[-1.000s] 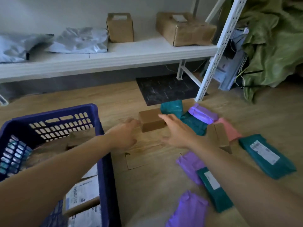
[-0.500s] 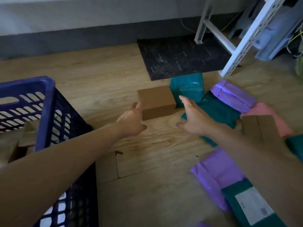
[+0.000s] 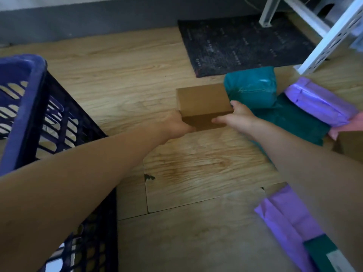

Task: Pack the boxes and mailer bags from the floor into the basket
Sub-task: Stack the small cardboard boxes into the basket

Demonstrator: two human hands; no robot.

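A small brown cardboard box lies on the wooden floor ahead of me. My left hand grips its near left corner. My right hand grips its right side, thumb along the front face. The blue slatted basket stands at the left, with boxes showing through its wall. To the right of the box lie teal mailer bags, a purple mailer bag and a pink one. Another purple mailer bag and a teal one lie near my right forearm.
A dark mat lies beyond the box. A white shelf leg comes down at the upper right. A grey skirting board runs along the back. A second cardboard box sits at the right edge.
Both hands have closed in from beside the box and now grip its two sides. The camera has tilted further down and moved closer to the floor.
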